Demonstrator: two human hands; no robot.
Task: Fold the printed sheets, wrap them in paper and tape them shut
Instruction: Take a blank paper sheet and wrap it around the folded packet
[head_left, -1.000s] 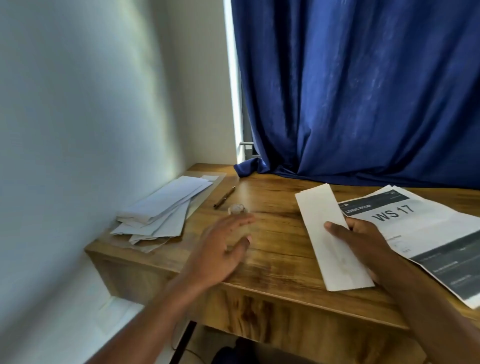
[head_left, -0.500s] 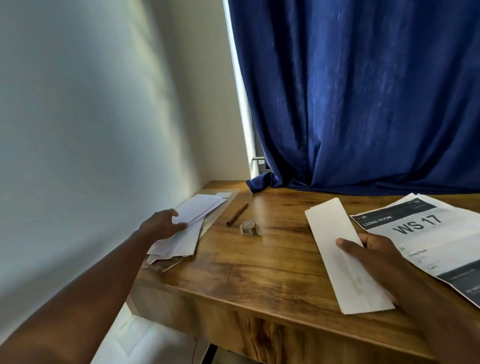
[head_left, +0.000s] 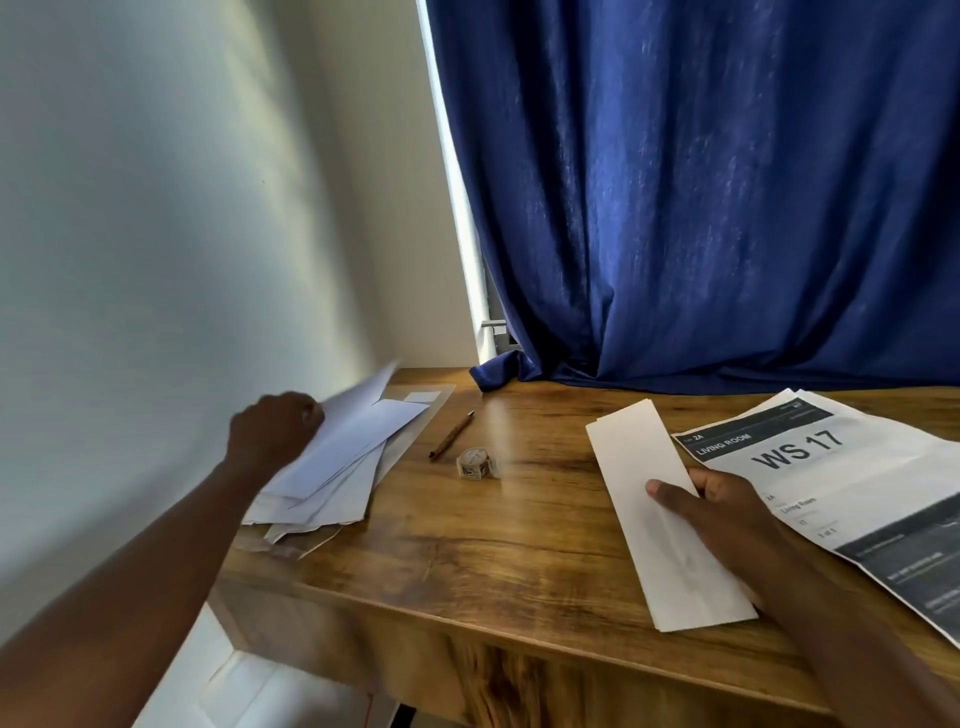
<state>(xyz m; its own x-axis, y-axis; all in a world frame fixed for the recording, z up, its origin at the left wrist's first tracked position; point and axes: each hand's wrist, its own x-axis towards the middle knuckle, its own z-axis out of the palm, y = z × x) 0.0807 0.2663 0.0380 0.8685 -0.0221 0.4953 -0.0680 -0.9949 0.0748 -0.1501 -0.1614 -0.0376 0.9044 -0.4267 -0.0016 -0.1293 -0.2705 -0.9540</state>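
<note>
A stack of white paper sheets (head_left: 332, 478) lies at the left end of the wooden desk (head_left: 467, 561). My left hand (head_left: 272, 428) grips the top sheet (head_left: 358, 397) at its left edge and lifts it, blurred, off the stack. My right hand (head_left: 727, 512) holds a folded white strip of sheets (head_left: 644, 467) flat on the desk, thumb on top. Printed sheets marked "WS 17" (head_left: 841, 478) lie to the right, partly under my right hand. A small roll of tape (head_left: 474, 463) sits between my hands.
A brown pen (head_left: 451, 435) lies behind the tape roll. A blue curtain (head_left: 701, 208) hangs behind the desk and drapes onto its back edge. A white wall (head_left: 156, 234) runs close along the desk's left side.
My left hand went from mid-desk near the tape to the paper stack, took hold of the top sheet and now raises it. My right hand stays on the folded strip.
</note>
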